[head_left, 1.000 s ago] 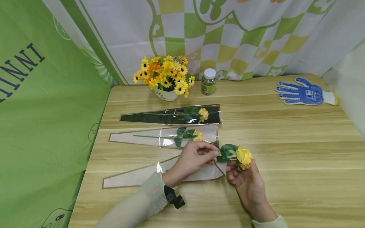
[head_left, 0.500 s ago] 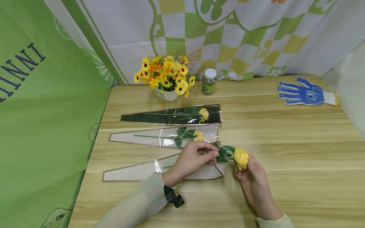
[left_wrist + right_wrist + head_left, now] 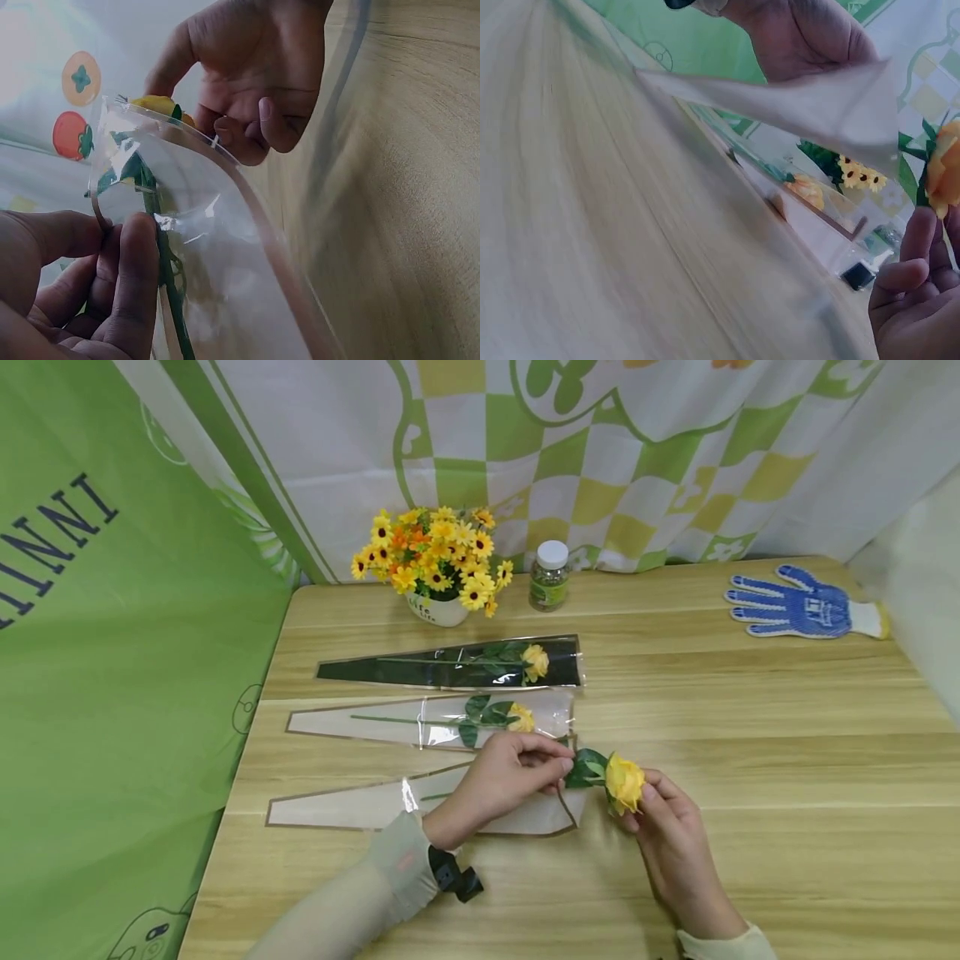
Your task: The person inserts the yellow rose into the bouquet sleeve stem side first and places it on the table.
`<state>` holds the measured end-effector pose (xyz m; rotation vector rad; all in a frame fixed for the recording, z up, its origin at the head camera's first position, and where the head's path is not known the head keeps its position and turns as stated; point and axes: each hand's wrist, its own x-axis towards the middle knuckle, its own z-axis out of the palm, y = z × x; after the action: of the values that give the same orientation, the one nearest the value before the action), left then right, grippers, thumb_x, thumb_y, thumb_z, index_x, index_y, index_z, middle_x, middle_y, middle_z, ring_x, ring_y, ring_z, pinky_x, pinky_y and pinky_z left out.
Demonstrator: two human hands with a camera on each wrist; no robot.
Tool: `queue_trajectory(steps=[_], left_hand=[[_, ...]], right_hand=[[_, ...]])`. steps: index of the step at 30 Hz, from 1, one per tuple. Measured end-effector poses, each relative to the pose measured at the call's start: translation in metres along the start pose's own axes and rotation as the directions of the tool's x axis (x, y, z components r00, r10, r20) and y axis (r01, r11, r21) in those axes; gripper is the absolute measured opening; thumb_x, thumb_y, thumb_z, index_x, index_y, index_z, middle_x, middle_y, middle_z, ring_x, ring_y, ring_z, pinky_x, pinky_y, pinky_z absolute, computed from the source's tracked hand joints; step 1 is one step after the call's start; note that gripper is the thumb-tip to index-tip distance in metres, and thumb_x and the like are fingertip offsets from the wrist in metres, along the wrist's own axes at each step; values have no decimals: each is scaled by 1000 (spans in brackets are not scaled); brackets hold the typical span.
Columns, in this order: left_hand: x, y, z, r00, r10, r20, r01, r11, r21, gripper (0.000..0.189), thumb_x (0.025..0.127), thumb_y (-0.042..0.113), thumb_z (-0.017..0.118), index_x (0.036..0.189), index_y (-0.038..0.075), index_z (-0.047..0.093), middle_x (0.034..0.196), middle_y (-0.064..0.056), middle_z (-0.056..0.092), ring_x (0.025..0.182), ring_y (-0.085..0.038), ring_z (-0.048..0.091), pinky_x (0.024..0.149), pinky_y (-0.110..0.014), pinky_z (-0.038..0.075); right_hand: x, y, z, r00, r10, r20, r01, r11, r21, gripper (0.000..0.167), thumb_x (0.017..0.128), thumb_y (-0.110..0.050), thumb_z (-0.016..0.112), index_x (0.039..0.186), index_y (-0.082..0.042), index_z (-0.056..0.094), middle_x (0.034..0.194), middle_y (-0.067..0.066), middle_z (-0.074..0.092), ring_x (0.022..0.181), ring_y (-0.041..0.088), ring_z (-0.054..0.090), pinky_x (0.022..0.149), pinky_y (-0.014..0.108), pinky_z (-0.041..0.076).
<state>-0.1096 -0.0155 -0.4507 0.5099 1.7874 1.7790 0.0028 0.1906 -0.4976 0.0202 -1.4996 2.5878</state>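
Observation:
My left hand (image 3: 517, 777) pinches the mouth edge of a clear flower sleeve (image 3: 337, 806) with a brown border. In the left wrist view thumb and finger meet on the rim of that sleeve (image 3: 247, 187). A yellow artificial rose (image 3: 625, 782) has its green stem (image 3: 174, 300) inside the sleeve, while its bloom stays out past the mouth. My right hand (image 3: 678, 843) holds the bloom between thumb and fingers. In the right wrist view the bloom (image 3: 945, 165) rests at those fingertips, and the sleeve's mouth (image 3: 832, 112) gapes.
Behind lie a white sleeve (image 3: 390, 710) and a black sleeve (image 3: 360, 668), each with a yellow rose inside. Farther back stand a pot of yellow flowers (image 3: 438, 610) and a lidded jar (image 3: 550, 578). A blue glove (image 3: 813, 606) lies at the back right of the wooden table (image 3: 787, 760).
The rose has moved left, deeper into the sleeve, with my right hand following it. My right hand's hold has shifted from under the bloom to its right side. My left hand stays nearly still.

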Motion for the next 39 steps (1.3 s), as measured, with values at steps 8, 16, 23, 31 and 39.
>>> queue_trajectory(steps=[8,16,23,31,39], left_hand=[[0,1,-4,1000,0,-10,-1,999,-35,14,96,5,71,108,-3,75,87,-11,74,74,-16,70,69,-34,63],[-1,5,-2,1000,21,-11,-21,998,53,13,95,7,73,106,0,76,86,-7,74,72,-13,69,66,-30,63],[-2,8,1,997,71,8,-71,978,196,14,95,13,74,106,6,78,85,5,73,73,-11,68,62,-26,59],[-4,8,4,995,93,36,-99,955,279,12,94,8,72,104,8,79,101,6,72,79,-6,65,68,-24,59],[-6,9,7,991,124,53,-135,938,320,14,96,11,71,107,8,79,104,3,72,82,-3,65,71,-23,58]], right_hand=[[1,-7,-11,990,-119,78,127,985,-119,28,103,12,40,113,5,65,110,8,65,88,13,60,70,19,51],[5,-12,-16,976,-127,175,156,974,-162,28,99,17,39,114,10,62,105,9,67,85,11,60,67,19,51],[4,-15,-15,988,53,143,-13,963,-270,24,102,10,44,111,4,64,100,4,67,86,11,61,73,22,55],[6,-15,-17,988,66,137,-17,943,-333,21,101,12,45,112,10,63,99,9,67,84,13,61,71,25,56],[9,-14,-15,980,146,133,-83,916,-393,19,102,9,49,113,8,64,101,7,68,86,12,63,73,26,58]])
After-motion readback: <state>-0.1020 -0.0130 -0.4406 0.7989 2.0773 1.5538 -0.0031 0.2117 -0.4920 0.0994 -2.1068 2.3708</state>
